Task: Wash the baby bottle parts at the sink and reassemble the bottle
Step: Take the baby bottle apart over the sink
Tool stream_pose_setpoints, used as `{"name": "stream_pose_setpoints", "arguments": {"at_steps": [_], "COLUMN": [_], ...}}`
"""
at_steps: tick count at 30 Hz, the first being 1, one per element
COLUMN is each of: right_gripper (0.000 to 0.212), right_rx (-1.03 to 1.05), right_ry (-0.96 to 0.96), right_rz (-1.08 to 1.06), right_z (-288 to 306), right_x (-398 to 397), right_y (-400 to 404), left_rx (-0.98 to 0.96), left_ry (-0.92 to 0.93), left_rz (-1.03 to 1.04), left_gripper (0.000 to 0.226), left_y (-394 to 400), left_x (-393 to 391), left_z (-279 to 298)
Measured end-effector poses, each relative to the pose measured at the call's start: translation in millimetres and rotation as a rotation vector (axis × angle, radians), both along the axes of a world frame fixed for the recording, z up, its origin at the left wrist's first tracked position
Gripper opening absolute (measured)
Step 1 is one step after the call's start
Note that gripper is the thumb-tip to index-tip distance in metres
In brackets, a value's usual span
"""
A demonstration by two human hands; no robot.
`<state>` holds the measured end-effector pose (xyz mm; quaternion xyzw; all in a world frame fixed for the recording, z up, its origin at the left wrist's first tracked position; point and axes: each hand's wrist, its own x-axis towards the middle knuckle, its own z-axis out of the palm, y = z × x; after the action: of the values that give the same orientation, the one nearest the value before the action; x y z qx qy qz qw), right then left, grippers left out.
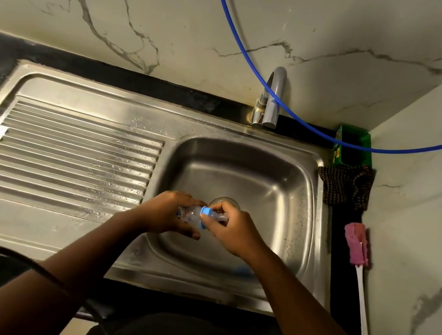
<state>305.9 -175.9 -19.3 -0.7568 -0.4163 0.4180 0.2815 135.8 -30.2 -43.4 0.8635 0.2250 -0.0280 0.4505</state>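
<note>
A clear baby bottle [189,215] lies sideways over the steel sink basin [282,196], held between both hands. My left hand [168,214] wraps the bottle's body. My right hand [232,228] grips the top end, where a blue ring [205,211] sits on the neck and a clear cap or teat pokes out under the fingers. A small blue piece [243,270] lies at the basin's near edge, partly hidden by my right forearm. The tap [271,99] stands behind the basin with no water running.
A ribbed draining board [68,158] spreads left of the basin, wet with drops. A pink sponge brush with a white handle [358,250] lies on the dark counter at right. A dark cloth [343,186] and a green box [353,146] sit in the back right corner. A blue hose [244,44] crosses the wall.
</note>
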Motion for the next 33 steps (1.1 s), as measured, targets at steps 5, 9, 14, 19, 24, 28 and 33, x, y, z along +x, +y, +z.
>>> {"name": "stream_pose_setpoints", "arguments": {"at_steps": [5,9,14,19,24,28,33], "right_gripper": [0.043,0.042,0.043,0.045,0.054,0.052,0.061], "right_rx": [0.300,0.488,-0.052,-0.589,-0.669,-0.671,-0.673], "right_ry": [-0.036,-0.178,-0.277,-0.471,-0.597,-0.614,-0.648], "right_rz": [0.195,0.193,-0.072,0.282,0.391,0.442,0.487], "right_z": [-19,-35,-78,-122,-136,-145,-145], "right_x": [14,25,26,20,16,17,18], "right_y": [-9,-18,-17,-14,-10,-10,-5], "left_rx": [0.012,-0.059,-0.137,-0.186,-0.187,-0.198,-0.200], "left_ry": [0.023,0.069,0.019,0.045,0.056,0.066,0.053], "left_rz": [0.053,0.113,0.256,0.283,0.327,0.342,0.382], "left_gripper": [0.076,0.066,0.063,0.071,0.070,0.068,0.061], "left_y": [2,1,-6,-20,-22,-21,-19], "left_x": [-5,-11,-16,-14,-17,-15,-12], "left_z": [-6,-18,-23,-35,-41,-41,-39]}}
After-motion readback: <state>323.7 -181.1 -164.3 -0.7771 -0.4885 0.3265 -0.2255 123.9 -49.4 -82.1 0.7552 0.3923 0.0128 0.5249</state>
